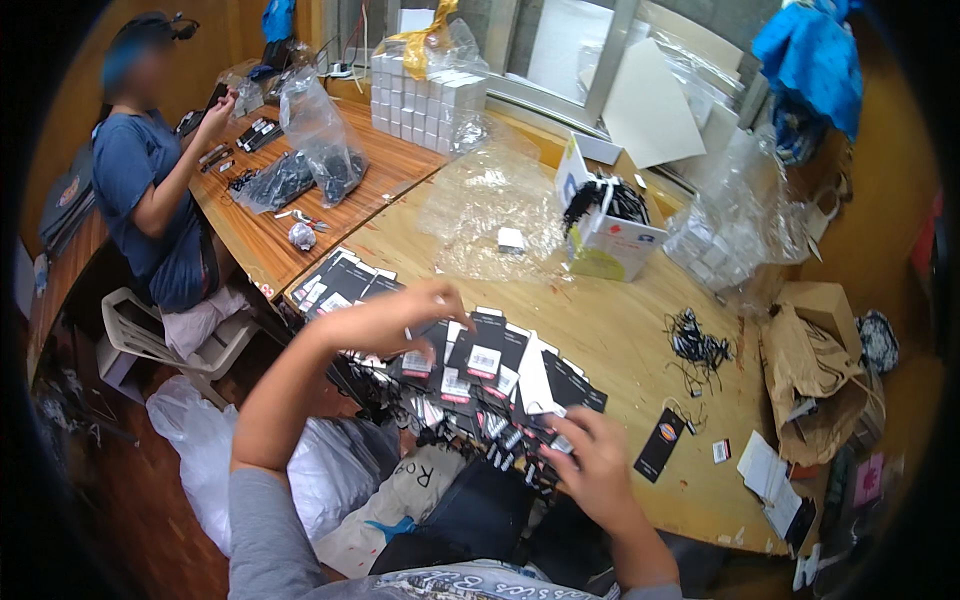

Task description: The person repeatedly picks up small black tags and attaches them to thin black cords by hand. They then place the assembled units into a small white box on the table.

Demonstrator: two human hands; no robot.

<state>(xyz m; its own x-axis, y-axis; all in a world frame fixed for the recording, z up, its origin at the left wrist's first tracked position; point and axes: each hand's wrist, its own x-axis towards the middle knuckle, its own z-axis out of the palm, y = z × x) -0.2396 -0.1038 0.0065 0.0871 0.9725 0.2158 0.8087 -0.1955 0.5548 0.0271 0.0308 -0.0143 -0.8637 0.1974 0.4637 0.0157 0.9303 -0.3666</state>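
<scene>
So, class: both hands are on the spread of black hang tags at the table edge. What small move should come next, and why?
Probably the right hand should draw one tag clear of the fanned black hang tags. Its fingers already pinch at the near end of the overlapping row, while the left hand rests flat on the far end, steadying it. The tags overlap closely, so a single one needs separating.

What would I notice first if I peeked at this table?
Probably the big fan of black hang tags spread along the near table edge, with the left hand resting on them and the right hand picking at their lower end. Behind them stands an open white box stuffed with black strings.
</scene>
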